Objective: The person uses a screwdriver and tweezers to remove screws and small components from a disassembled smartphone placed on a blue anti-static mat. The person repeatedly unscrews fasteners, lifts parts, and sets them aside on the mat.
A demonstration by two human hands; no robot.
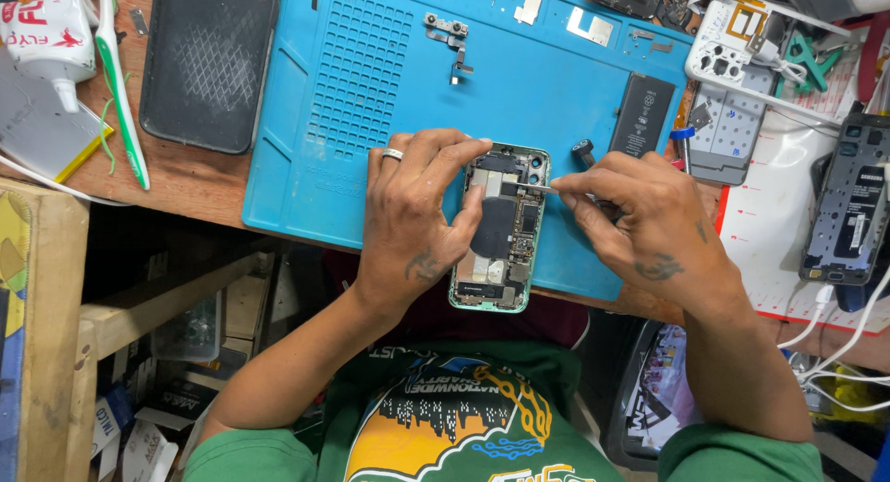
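Left hand (pixel 408 218) gripping opened phone (pixel 501 230), long axis running near-far; right hand (pixel 640 218) pinching thin tool (pixel 538 187), tip pointing left into phone's far end.

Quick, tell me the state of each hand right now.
Left hand: closed around the opened green phone, steadying it on the blue mat.
Right hand: pinched shut on a thin tool, tip over the phone.
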